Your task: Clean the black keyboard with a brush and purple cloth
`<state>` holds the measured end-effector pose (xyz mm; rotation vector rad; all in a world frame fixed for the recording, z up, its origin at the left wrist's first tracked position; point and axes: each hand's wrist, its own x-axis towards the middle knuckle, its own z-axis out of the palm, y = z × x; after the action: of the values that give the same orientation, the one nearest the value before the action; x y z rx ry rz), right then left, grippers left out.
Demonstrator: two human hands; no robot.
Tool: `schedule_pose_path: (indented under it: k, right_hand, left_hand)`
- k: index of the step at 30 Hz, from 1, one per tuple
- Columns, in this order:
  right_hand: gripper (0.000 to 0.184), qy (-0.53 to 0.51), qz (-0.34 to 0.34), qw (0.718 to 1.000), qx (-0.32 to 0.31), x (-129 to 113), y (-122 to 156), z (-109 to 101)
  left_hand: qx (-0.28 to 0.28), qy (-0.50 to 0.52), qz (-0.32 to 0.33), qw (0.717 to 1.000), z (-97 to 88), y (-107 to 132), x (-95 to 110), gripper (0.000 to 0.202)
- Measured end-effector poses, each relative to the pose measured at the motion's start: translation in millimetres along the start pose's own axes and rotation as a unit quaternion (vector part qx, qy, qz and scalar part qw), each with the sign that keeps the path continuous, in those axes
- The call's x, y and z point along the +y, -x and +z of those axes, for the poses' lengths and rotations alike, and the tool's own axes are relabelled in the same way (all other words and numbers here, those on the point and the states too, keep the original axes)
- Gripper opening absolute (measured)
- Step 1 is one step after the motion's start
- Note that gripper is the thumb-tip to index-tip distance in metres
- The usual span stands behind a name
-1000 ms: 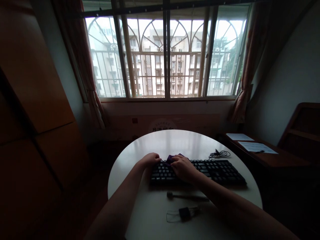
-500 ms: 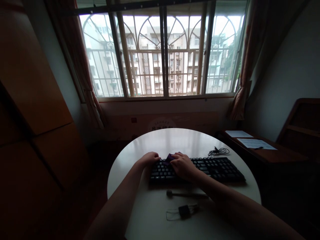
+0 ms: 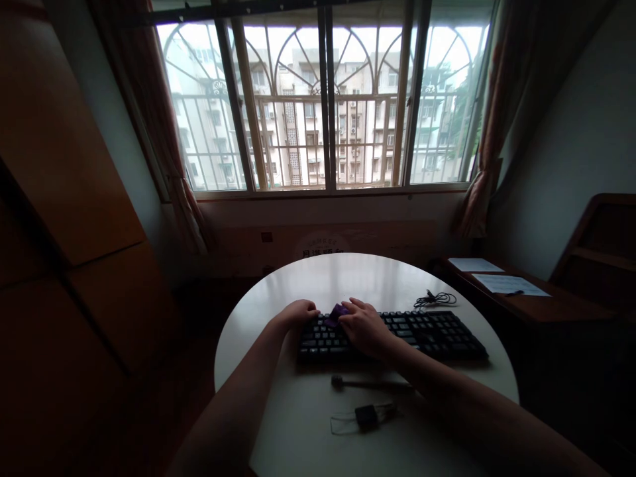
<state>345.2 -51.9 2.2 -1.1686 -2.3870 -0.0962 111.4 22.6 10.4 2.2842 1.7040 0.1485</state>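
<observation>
A black keyboard point(image 3: 427, 334) lies across the round white table point(image 3: 338, 278). My left hand point(image 3: 297, 313) rests curled over the keyboard's far left corner and grips it. My right hand point(image 3: 364, 326) presses a small purple cloth point(image 3: 337, 312) onto the keys at the keyboard's left part, fingers bent over the cloth. Most of the cloth is hidden under my right hand.
A thin brush point(image 3: 370, 383) and a small dark keycap puller with wire loops point(image 3: 365, 417) lie in front of the keyboard. A coiled cable point(image 3: 434, 299) sits behind its right end. A low wooden desk with papers point(image 3: 501, 283) stands to the right; a cabinet at the left.
My right hand with the purple cloth has shifted slightly on the keys near the keyboard's left end. My left hand stays on the corner. The view has tilted a little.
</observation>
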Motion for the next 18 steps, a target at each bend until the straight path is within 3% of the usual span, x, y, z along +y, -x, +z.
schedule_pose_path:
  k: [18]
  right_hand:
    - [0.029,0.003,0.004,1.000,-0.021,1.8,0.9,0.8]
  left_hand:
    - [0.006,0.001,0.001,1.000,1.1,1.7,1.7,0.034]
